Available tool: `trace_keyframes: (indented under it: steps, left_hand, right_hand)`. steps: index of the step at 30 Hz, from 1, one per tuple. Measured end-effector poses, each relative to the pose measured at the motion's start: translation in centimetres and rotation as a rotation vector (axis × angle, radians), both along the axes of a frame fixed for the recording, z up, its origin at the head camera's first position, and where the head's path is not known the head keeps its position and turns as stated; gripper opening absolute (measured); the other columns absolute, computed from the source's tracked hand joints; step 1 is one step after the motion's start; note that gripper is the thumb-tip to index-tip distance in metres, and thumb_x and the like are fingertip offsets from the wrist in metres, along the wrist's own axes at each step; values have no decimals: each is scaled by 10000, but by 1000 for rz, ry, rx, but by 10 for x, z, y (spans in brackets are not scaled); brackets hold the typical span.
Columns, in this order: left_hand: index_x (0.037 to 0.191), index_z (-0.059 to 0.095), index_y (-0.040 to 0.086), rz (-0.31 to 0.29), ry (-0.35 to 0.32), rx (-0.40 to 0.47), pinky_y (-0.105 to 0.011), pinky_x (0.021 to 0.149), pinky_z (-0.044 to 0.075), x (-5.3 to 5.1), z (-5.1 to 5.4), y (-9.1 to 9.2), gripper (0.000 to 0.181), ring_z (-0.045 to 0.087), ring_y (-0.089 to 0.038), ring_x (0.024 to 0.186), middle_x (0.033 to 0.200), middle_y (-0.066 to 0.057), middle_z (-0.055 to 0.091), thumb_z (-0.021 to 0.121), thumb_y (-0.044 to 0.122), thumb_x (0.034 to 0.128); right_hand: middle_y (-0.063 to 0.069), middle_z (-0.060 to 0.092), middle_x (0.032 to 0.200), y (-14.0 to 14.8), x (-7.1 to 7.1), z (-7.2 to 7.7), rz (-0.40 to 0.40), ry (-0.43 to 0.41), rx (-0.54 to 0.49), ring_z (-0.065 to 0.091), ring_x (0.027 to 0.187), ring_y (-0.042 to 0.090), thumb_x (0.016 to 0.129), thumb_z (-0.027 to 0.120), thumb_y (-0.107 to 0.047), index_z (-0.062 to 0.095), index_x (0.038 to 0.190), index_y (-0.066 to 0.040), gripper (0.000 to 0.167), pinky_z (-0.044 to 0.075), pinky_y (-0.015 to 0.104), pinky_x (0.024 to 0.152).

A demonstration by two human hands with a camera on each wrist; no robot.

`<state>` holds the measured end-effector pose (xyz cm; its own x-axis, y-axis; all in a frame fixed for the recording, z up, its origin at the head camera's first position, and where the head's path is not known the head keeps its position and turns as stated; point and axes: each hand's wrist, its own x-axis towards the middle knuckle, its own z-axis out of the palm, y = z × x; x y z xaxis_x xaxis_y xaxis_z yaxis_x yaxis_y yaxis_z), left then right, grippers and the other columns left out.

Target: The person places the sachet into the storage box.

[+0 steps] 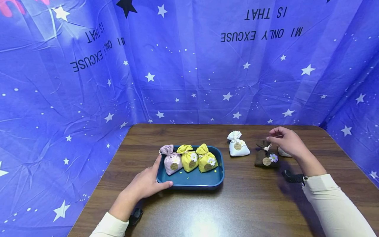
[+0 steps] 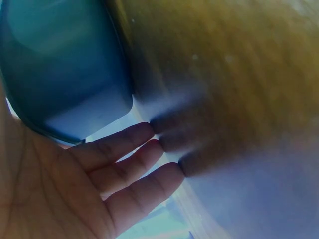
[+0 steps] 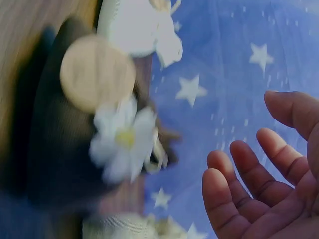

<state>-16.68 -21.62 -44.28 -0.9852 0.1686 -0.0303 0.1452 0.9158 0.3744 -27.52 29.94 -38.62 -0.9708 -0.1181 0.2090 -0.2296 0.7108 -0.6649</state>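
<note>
Three small tied pouches lie in a row in a blue tray (image 1: pixel 192 187): a lilac one (image 1: pixel 172 163) and two yellow ones (image 1: pixel 189 161). My left hand (image 1: pixel 145 182) rests against the tray's left end, fingers fairly straight; the left wrist view shows the fingers (image 2: pixel 139 191) beside the tray's outer wall (image 2: pixel 75 64). My right hand (image 1: pixel 285 141) is above the neck of a brown pouch (image 1: pixel 262 158) with a white flower. In the right wrist view, that hand (image 3: pixel 269 189) has relaxed, spread fingers apart from the brown pouch (image 3: pixel 65 144) and holds nothing.
A white pouch (image 1: pixel 239 148) lies between the tray and the brown pouch. Another pale pouch (image 1: pixel 283 152) is partly hidden behind my right hand. The wooden table (image 1: pixel 237 204) meets a blue star-print curtain (image 1: pixel 189 82) at its back and sides.
</note>
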Motion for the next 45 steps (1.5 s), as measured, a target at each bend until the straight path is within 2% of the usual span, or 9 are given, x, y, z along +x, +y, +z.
trace_keyframes:
  steps: [5, 9, 13, 16, 23, 27, 30, 35, 45]
  left_hand:
    - [1602, 112, 92, -5, -3, 1, -520, 905, 490, 0, 0, 0, 1200, 628, -372, 1094, 1245, -266, 618, 679, 729, 757]
    - [1601, 98, 87, -6, -8, -3, -524, 909, 487, -1, 0, -1, 1205, 625, -371, 1103, 1261, -266, 610, 682, 722, 761]
    - [1602, 90, 91, -5, -11, -5, -525, 915, 483, -1, -1, -2, 1210, 619, -369, 1117, 1277, -263, 602, 672, 736, 759]
    - [1604, 89, 100, -6, -9, -4, -522, 921, 482, -1, -2, -3, 1210, 615, -370, 1125, 1283, -262, 599, 662, 747, 758]
    - [1604, 93, 101, -7, -5, -2, -519, 923, 482, -1, -2, -3, 1218, 615, -371, 1126, 1289, -260, 598, 653, 764, 750]
    - [1604, 93, 102, -9, -5, -2, -516, 922, 483, -1, -1, -3, 1220, 618, -366, 1122, 1289, -256, 599, 649, 770, 748]
    - [1604, 90, 102, -12, -8, -1, -516, 922, 484, -1, -1, -3, 1219, 617, -365, 1124, 1287, -257, 600, 646, 771, 750]
    - [1604, 90, 99, -13, -12, 0, -518, 925, 482, -1, -1, -2, 1220, 613, -368, 1132, 1291, -261, 596, 648, 769, 750]
    - [1605, 90, 102, -11, -14, 3, -517, 928, 480, -1, -1, -1, 1216, 612, -367, 1134, 1285, -260, 599, 651, 763, 752]
  right_hand:
    - [155, 685, 982, 30, 0, -7, -34, 4, -30, 542, 763, -71, 936, 690, -172, 604, 1105, 71, 308, 451, 197, 627]
    - [22, 679, 905, 52, 1, -12, -52, -3, -35, 532, 745, -82, 938, 681, -152, 591, 1114, 92, 314, 450, 198, 605]
    - [7, 678, 883, 70, 1, -19, -74, 13, 3, 517, 733, -95, 937, 682, -157, 595, 1115, 93, 319, 435, 183, 601]
    - [50, 676, 904, 79, 1, -25, -75, 11, -4, 512, 739, -103, 937, 681, -153, 583, 1127, 108, 337, 439, 177, 603]
    - [-91, 612, 886, 94, -3, -38, -98, -29, -46, 489, 761, -111, 948, 667, -173, 552, 1168, 141, 400, 433, 159, 626]
    - [-76, 593, 892, 99, -6, -45, -112, -45, -34, 472, 753, -97, 954, 655, -186, 544, 1169, 157, 420, 421, 162, 634]
    - [-73, 578, 897, 103, -8, -49, -101, -91, -81, 490, 749, -61, 972, 626, -178, 499, 1200, 179, 442, 464, 206, 625]
    - [-129, 540, 913, 112, -14, -58, -62, -206, -233, 539, 780, -34, 1006, 577, -167, 383, 1272, 202, 496, 552, 285, 643]
    - [-186, 527, 901, 118, -20, -69, -67, -330, -308, 536, 787, -5, 1034, 522, -245, 317, 1328, 205, 575, 547, 253, 693]
